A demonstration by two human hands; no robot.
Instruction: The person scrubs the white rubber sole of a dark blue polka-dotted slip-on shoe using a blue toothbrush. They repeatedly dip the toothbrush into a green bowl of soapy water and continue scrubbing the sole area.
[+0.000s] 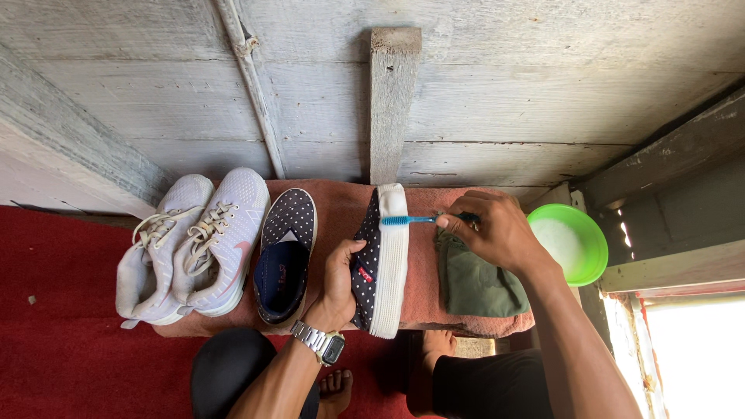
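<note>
My left hand grips a dark polka-dot slip-on shoe turned on its side, its white sole facing right. My right hand holds a blue toothbrush, its bristle head resting on the white sole near the toe. The matching polka-dot shoe lies flat, opening up, just left of my left hand. Both shoes rest on a reddish cloth-covered bench. A metal wristwatch sits on my left wrist.
A pair of pale lilac sneakers lies at the bench's left end. A folded green cloth sits under my right hand. A green bowl with white contents stands at the right. Red carpet below; grey wooden wall behind.
</note>
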